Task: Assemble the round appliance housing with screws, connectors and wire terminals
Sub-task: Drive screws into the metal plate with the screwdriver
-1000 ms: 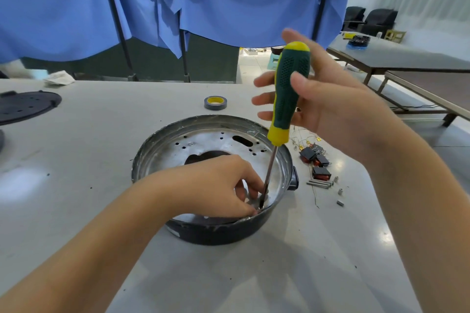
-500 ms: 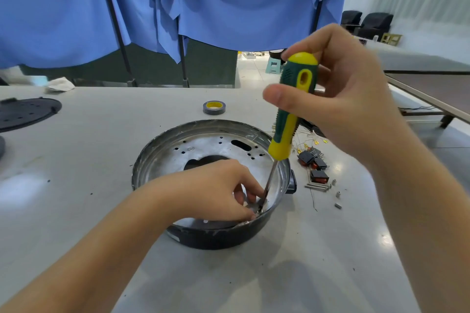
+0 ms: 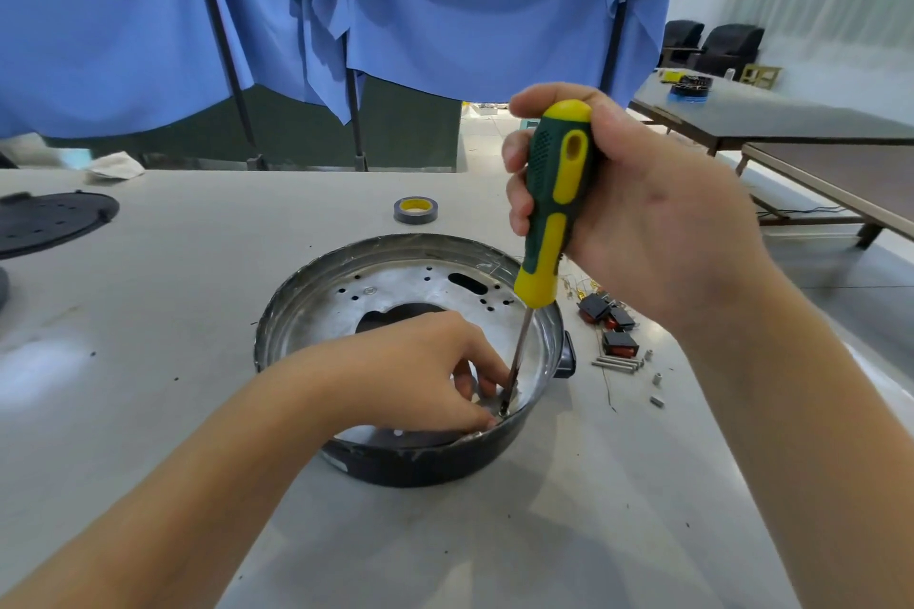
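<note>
Grey surface (image 3: 148,361) carries round housing (image 3: 316,307) at centre. Right hand (image 3: 643,213) grips screwdriver (image 3: 554,208) upright, tip inside near rim; left hand (image 3: 420,371) pinches there, item hidden.

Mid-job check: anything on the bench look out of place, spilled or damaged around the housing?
Nothing looks damaged. The small parts right of the round housing lie loosely scattered, with thin wires in a tangle. The right hand grips the screwdriver, its tip by the left hand.
</note>
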{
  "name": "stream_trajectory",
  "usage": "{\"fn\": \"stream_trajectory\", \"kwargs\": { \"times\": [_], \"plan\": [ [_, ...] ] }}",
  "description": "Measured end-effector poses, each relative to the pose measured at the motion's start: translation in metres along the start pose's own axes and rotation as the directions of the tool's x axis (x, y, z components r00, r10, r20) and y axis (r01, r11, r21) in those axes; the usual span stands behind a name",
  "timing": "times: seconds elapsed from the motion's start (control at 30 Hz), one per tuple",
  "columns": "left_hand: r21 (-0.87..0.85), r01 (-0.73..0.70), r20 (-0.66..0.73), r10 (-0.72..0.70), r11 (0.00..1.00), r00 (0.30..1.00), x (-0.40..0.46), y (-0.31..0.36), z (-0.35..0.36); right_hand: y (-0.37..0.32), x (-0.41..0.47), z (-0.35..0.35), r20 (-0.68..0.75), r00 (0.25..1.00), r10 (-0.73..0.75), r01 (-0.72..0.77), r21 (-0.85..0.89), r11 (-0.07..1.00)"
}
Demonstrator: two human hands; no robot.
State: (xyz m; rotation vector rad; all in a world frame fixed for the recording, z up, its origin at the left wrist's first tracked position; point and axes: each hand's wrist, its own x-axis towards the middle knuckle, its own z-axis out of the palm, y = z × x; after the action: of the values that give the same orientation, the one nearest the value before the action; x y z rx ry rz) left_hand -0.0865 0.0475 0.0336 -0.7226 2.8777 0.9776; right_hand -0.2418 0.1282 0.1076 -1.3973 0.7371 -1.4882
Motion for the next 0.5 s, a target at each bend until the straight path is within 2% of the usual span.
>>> {"fn": "stream_trajectory", "kwargs": {
  "times": [0.17,0.27,0.33,0.4,0.47,0.5],
  "plan": [
    [0.008,0.010,0.010,-0.010,1.000,1.000,0.000,0.000,0.000,-0.003,-0.003,0.003,-0.065,0.995,-0.070,0.058,-0.175,0.983],
    [0.000,0.012,0.000,-0.012,1.000,1.000,0.000,0.000,0.001,-0.004,-0.004,0.005,-0.174,0.978,-0.114,0.065,-0.264,0.962],
    [-0.002,0.017,-0.003,-0.017,1.000,1.000,0.000,-0.001,0.002,0.000,-0.003,0.007,-0.302,0.930,-0.211,0.070,-0.418,0.906],
    [0.002,0.021,-0.005,-0.021,1.000,1.000,0.000,-0.001,0.002,0.005,-0.002,0.007,-0.408,0.837,-0.364,0.076,-0.573,0.816],
    [0.000,0.027,-0.001,-0.027,1.000,1.000,0.001,-0.001,0.002,0.008,-0.002,0.007,-0.429,0.775,-0.463,0.099,-0.642,0.761],
    [-0.001,0.027,-0.003,-0.027,1.000,1.000,0.001,-0.001,0.002,0.010,-0.001,0.007,-0.418,0.772,-0.479,0.105,-0.659,0.745]
  ]
}}
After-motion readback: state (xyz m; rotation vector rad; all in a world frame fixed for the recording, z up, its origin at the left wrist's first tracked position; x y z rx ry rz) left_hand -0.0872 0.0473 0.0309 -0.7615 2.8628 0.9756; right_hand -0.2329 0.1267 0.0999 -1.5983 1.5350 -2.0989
